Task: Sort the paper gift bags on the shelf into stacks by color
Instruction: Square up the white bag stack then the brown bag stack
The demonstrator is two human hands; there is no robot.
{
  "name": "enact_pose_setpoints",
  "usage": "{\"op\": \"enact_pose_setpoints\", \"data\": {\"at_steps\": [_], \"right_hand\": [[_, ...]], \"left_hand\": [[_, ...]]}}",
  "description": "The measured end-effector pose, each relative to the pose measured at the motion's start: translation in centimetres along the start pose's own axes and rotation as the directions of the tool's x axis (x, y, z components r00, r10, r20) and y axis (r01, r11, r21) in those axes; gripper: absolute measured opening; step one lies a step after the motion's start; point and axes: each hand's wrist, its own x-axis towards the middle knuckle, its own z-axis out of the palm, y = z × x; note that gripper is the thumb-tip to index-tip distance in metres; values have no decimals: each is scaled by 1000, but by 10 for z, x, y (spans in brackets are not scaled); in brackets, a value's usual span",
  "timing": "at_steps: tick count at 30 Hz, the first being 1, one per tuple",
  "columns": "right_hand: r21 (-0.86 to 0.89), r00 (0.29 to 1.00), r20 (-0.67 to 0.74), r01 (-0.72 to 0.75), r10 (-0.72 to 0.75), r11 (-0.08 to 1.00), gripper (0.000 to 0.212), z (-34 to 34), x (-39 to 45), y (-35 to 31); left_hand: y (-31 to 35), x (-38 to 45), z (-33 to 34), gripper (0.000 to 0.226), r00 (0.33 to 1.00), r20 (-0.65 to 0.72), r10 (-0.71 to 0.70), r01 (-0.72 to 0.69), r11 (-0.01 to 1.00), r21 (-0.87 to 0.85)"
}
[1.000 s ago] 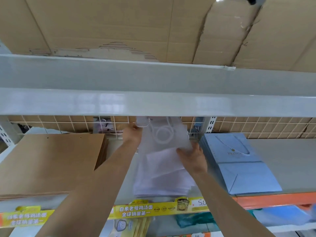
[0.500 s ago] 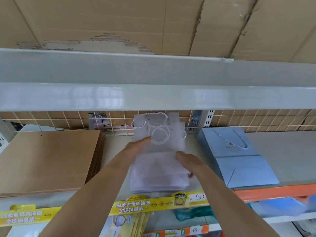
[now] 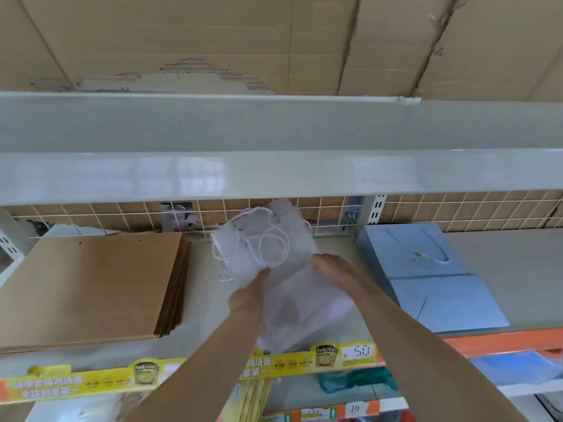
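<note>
White bags (image 3: pixel 286 269) rotated askew since.

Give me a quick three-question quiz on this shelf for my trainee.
1. True or false: the stack of flat brown kraft paper bags lies left of the stack of white paper gift bags.
2. Which stack do the left hand and right hand touch? A) brown B) white C) light blue
3. Fill in: the top bag of the light blue paper gift bag stack has a white ____ handle.

Key: 1 true; 2 B; 3 cord.
</note>
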Motion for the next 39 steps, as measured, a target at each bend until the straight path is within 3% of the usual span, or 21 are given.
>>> {"op": "enact_pose_setpoints", "data": {"at_steps": [2, 4, 6, 10, 13, 15, 17, 19, 20, 21, 23, 25, 26, 29, 32, 35, 39], "right_hand": [[-141, 998, -33, 41, -46, 989, 39, 0, 8, -8], [-323, 989, -120, 48, -91, 945, 50, 3, 13, -14], [-374, 962, -248, 10, -110, 927, 59, 10, 15, -15], [-130, 874, -446, -278, 194, 952, 96, 10, 13, -4], [-30, 860, -441, -298, 255, 954, 108, 4, 11, 15], [48, 894, -374, -249, 249, 967, 109, 5, 13, 27], [75, 902, -356, -232, 243, 970, 108, 7, 14, 33], [66, 904, -355, -231, 239, 971, 108, 8, 15, 32], [71, 907, -345, -231, 241, 970, 107, 8, 15, 30], [91, 909, -335, -232, 249, 968, 107, 8, 15, 28], [173, 896, -331, -251, 296, 952, 108, 7, 13, 27], [225, 860, -353, -304, 368, 926, 110, 5, 11, 33], [232, 848, -358, -325, 392, 917, 109, 5, 8, 38], [235, 856, -326, -339, 402, 911, 98, 3, 3, 53], [237, 890, -252, -325, 381, 915, 84, -1, 3, 54], [314, 908, -213, -286, 361, 905, 75, -2, 2, 55], [236, 946, -239, -162, 219, 958, 62, -5, 6, 54]], "left_hand": [[-9, -6, 8, 76, 990, -139, -17, 10, 999, -53], [-8, -10, 15, 80, 981, -186, -47, 28, 995, -100], [-3, -14, 25, 80, 980, -180, -79, 56, 990, -125], [-12, -19, 58, 75, 991, -78, -113, 102, 987, -125], [-3, -18, 56, 85, 990, -85, -114, 105, 989, -102], [17, -11, 42, 101, 946, -322, 38, 0, 993, 120], [45, -5, 23, 108, 828, -455, 328, -215, 935, 282], [76, 8, 7, 108, 715, -344, 608, -445, 776, 447], [91, 16, 0, 107, 712, -190, 676, -488, 671, 558], [106, 23, -2, 107, 745, -12, 667, -494, 563, 662], [125, 33, -1, 100, 842, 248, 479, -471, 432, 769], [128, 35, 6, 76, 885, 322, 338, -452, 450, 770], [125, 36, 10, 69, 892, 340, 297, -448, 486, 751], [116, 45, 14, 96, 898, 405, 173, -431, 541, 723], [115, 44, 8, 77, 880, 473, 48, -411, 575, 707], [110, 37, 1, 77, 922, 386, -19, -300, 596, 745], [97, 22, -18, 66, 950, 305, -63, -226, 533, 815]]}}
